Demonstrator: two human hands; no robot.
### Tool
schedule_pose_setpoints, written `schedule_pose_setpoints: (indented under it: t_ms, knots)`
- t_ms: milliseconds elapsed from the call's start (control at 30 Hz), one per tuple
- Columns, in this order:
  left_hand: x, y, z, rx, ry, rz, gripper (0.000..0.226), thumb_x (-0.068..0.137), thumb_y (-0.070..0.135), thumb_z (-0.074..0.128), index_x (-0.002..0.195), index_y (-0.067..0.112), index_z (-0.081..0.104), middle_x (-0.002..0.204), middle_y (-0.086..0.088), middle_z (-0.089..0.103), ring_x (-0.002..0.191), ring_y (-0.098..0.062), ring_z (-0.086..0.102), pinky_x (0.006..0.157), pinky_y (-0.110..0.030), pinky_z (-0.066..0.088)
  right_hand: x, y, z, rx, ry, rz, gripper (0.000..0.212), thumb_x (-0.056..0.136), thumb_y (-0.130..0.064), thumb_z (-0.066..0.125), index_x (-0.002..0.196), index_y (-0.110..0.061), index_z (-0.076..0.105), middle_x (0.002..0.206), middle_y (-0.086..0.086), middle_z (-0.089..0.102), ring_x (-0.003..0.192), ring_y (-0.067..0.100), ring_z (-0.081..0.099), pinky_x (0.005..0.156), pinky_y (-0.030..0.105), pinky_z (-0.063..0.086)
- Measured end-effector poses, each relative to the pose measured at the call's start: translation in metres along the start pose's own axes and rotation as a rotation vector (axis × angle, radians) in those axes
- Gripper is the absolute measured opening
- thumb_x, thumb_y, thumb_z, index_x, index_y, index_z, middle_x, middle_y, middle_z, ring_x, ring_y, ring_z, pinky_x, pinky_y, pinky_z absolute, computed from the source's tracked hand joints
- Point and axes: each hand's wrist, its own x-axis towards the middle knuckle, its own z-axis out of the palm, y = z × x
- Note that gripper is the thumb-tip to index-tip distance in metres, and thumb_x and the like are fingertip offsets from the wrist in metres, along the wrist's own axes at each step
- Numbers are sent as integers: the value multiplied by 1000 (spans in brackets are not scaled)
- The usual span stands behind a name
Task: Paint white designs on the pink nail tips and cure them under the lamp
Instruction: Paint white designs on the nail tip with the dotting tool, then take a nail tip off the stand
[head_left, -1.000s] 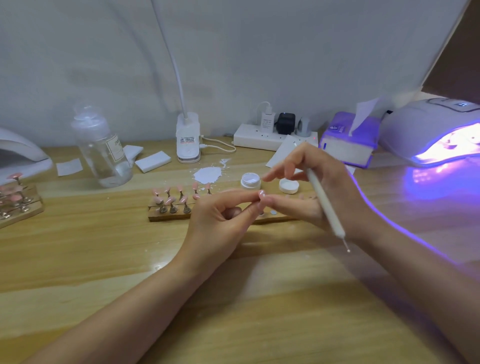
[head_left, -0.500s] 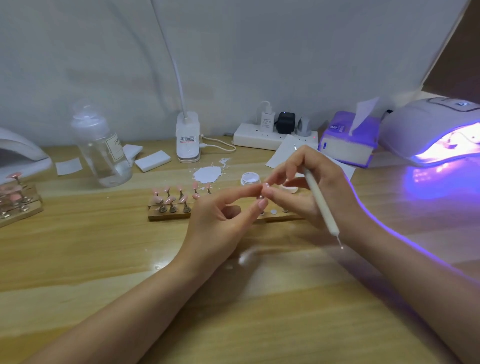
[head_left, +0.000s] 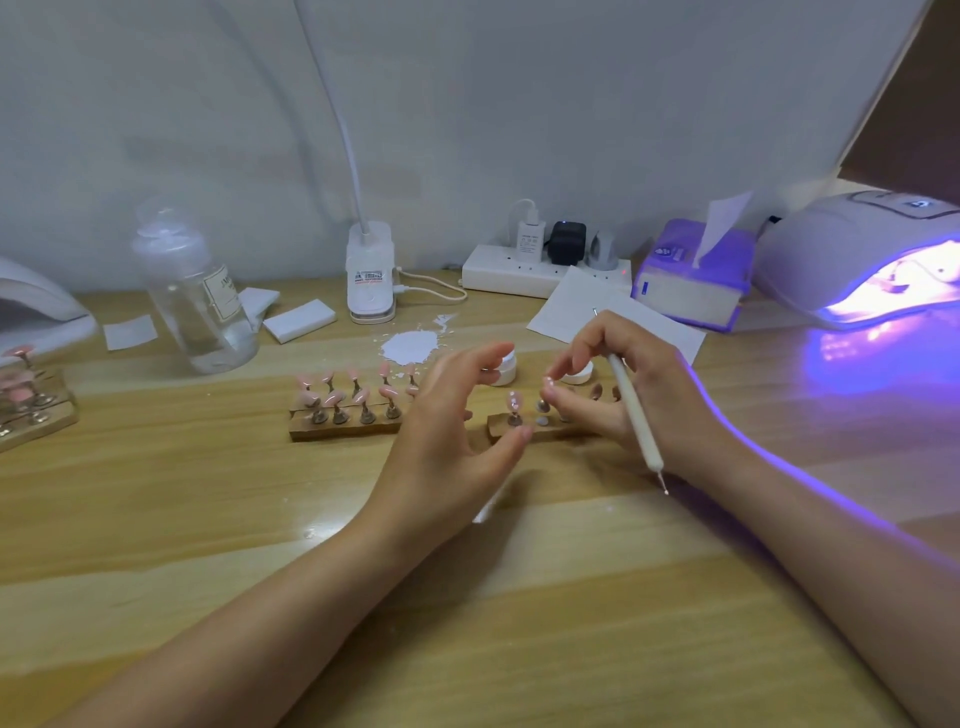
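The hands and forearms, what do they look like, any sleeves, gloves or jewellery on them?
Both are bare: the left hand and right hand wear no gloves, and no rings, watch or bracelet show. No sleeve reaches either forearm within the picture. The fingernails look short with a pale pinkish tint. Violet lamp light rims the right forearm.

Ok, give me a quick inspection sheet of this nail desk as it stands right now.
Surface: wooden table, white paint blob.
Job's things: pink nail tips on wooden stand; one tip on right stand; open paint jar; lit lamp.
Clutter: clear bottle, tissue box, paper.
Grippers: left hand open, empty; right hand holds dotting tool.
Cables: power strip, white cord.
Surroundings: white wall.
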Motion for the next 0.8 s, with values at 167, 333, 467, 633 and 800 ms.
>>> schedule_pose_setpoints:
  t_ms: [167, 333, 467, 633, 800]
  knots:
    - [1, -3, 2, 21, -62, -13, 59, 78, 8, 69, 130, 20, 44, 123, 8, 50, 111, 7, 48, 90, -5, 36, 0, 1, 1, -28, -24, -41, 24, 72, -32, 70, 73, -41, 48, 77, -4, 65, 66, 10, 64, 54, 18, 48]
    - [0, -6, 4, 42, -102, -32, 61, 79, 5, 67, 132, 21, 41, 117, 7, 50, 113, 0, 50, 94, -9, 35, -1, 5, 0, -86, -55, -94, 30, 73, -27, 74, 73, -40, 47, 73, -3, 61, 72, 19, 61, 55, 25, 51]
    - [0, -7, 5, 83, -111, -33, 59, 81, 4, 65, 133, 20, 41, 107, 13, 50, 107, -2, 51, 92, -6, 34, 1, 3, -5, -98, -71, -67, 32, 70, -32, 77, 74, -42, 47, 83, -6, 64, 73, 9, 58, 61, 20, 47]
    - [-1, -8, 5, 115, -101, -1, 56, 81, -7, 61, 129, 15, 45, 94, 23, 48, 93, 11, 49, 85, 4, 30, 2, 4, -18, -46, -143, 12, 24, 69, -39, 71, 75, -34, 48, 88, -9, 65, 79, 23, 63, 63, 34, 51]
    - [-2, -9, 6, 130, -73, -1, 55, 81, -8, 60, 129, 15, 46, 95, 21, 48, 94, 7, 51, 88, -1, 33, 3, 2, -18, -89, -160, 6, 22, 71, -31, 69, 74, -35, 48, 84, -4, 63, 71, 20, 62, 65, 44, 51]
